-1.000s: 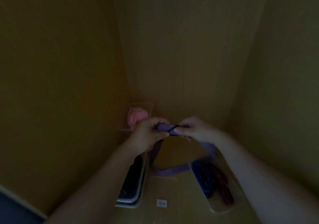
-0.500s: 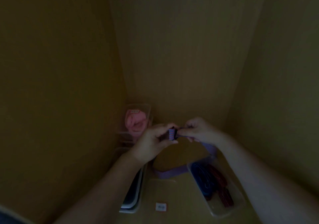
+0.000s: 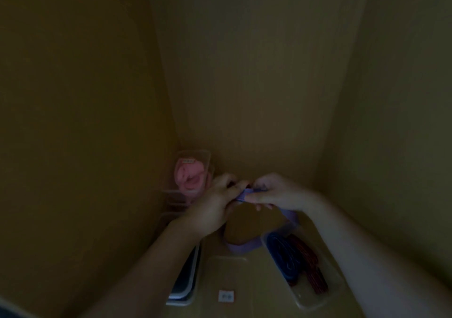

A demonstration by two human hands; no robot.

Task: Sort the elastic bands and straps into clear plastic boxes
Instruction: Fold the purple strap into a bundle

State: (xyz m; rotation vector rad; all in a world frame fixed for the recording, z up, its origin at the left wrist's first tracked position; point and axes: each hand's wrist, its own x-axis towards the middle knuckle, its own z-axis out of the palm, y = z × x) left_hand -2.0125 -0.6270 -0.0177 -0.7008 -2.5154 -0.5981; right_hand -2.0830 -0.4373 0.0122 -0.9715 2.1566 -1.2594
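Note:
Both hands meet over a wooden shelf in a dim cupboard. My left hand (image 3: pixel 215 204) and my right hand (image 3: pixel 276 193) pinch the top of a purple elastic band (image 3: pixel 247 193) between them. The band's loop hangs down and curves along the shelf (image 3: pixel 244 246). At the right stands a clear box (image 3: pixel 315 300) holding blue and red straps (image 3: pixel 296 261). At the back left corner a clear box (image 3: pixel 195 155) holds a rolled pink band (image 3: pixel 189 177). An empty clear box (image 3: pixel 227 260) sits in the front middle, with a small white label (image 3: pixel 225 296).
A clear box with dark contents (image 3: pixel 186 276) lies under my left forearm at the left. More clear lids or boxes are stacked in front of the pink one (image 3: pixel 175 199). Wooden walls close in on the left, back and right.
The hands have come closer together on the purple band, folding its top end between the fingers. The view tilted slightly.

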